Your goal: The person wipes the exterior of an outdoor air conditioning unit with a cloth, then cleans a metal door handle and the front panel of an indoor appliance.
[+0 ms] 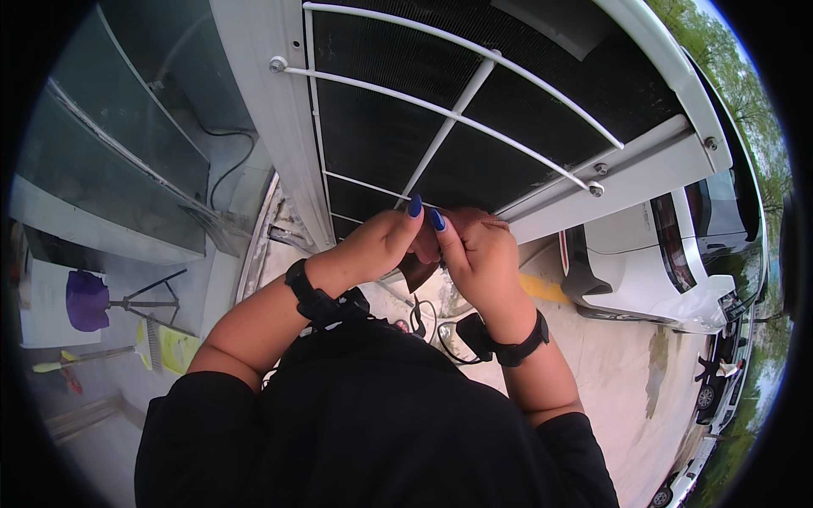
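My left hand (387, 238) and my right hand (473, 247) are close together in front of me, thumbs up with dark blue nails. Both hold a brown cloth (467, 219), bunched between them, with one dark corner (416, 273) hanging below. My fingers are partly hidden behind the cloth and the thumbs. Just beyond the hands stands a white metal frame with a dark finned panel (394, 120). White guard bars (455, 115) cross in front of that panel, held by bolts at their ends. Each wrist wears a black strap with a device on it.
Glass panels (127, 159) stand at the left; behind them are a purple item (87, 301) on a stand, a broom (149, 343) and a yellow-green dustpan (180, 349). A white car (635, 260) is parked at right. A black cable (438, 330) lies on the paving near me. A person (727, 368) is far right.
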